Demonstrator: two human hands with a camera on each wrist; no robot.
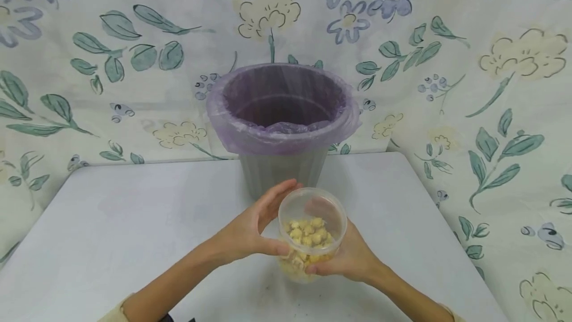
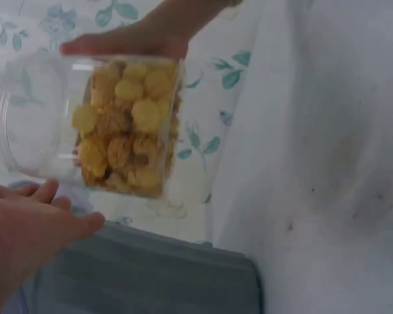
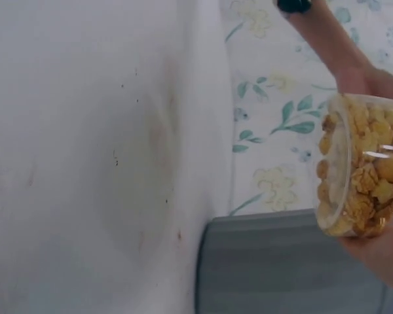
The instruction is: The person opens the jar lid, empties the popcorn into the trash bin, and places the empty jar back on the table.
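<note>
In front of the bin, my right hand (image 1: 353,255) holds a clear plastic jar (image 1: 313,222), thumb on its near side. Popcorn (image 1: 311,232) fills the lower part of the jar; the left wrist view shows its yellow and caramel-brown pieces (image 2: 128,124). My left hand (image 1: 254,225) is spread at the jar's left side near the rim, with its thumb right at the edge and its fingers reaching along the far side. A space shows between the left palm and the jar. The right hand's far fingers are partly hidden behind the jar.
A grey trash bin (image 1: 281,173) lined with a purple bag (image 1: 286,143) stands at the back of the white table (image 1: 147,212). Small dark specks dot the tabletop below the jar. Flower-patterned cloth (image 1: 134,88) hangs behind and at the sides.
</note>
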